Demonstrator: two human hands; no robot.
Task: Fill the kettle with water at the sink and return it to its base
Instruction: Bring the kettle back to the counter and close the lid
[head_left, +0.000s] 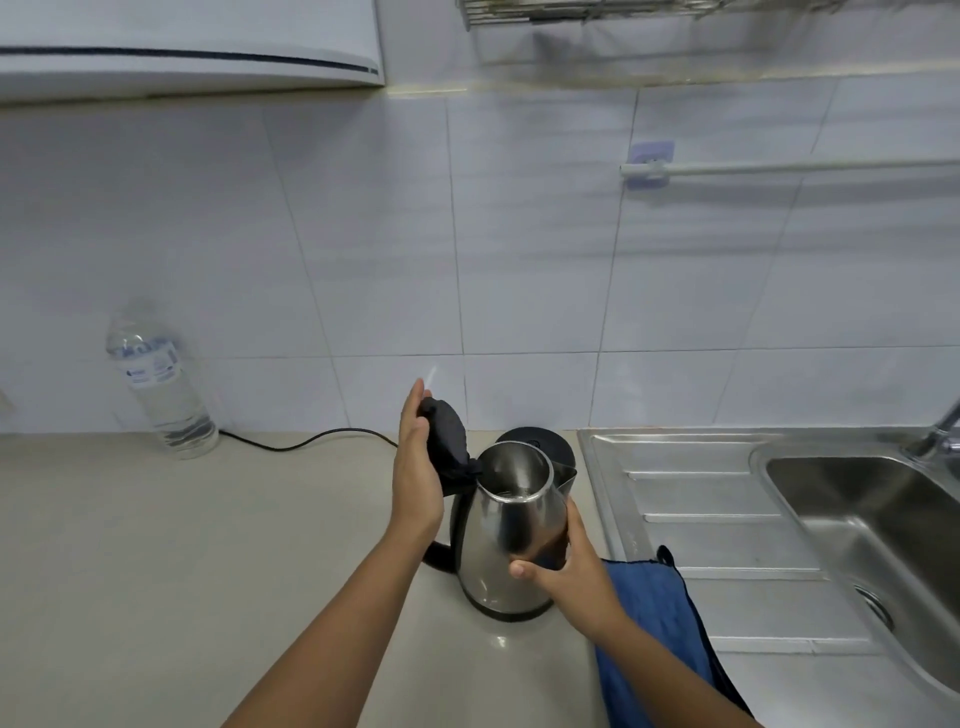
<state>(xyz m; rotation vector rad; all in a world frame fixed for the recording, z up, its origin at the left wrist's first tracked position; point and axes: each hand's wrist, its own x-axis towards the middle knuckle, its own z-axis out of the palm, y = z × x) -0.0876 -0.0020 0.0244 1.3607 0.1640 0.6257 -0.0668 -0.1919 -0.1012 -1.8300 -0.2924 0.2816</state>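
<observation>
A stainless steel kettle (498, 551) with a black handle stands on the counter, its black lid (445, 439) swung up and open. My left hand (415, 467) rests flat against the raised lid. My right hand (566, 561) wraps around the kettle's right side near the spout. The round black base (540, 441) lies behind the kettle by the wall, with nothing on it. To the right is the steel sink (852, 525) with its tap (940, 434) at the far edge.
A clear water bottle (156, 384) stands at the back left. A black power cord (306, 441) runs along the wall to the base. A blue cloth (660, 629) hangs over the drainboard edge (691, 488) under my right forearm. A towel rail (779, 167) is on the tiled wall.
</observation>
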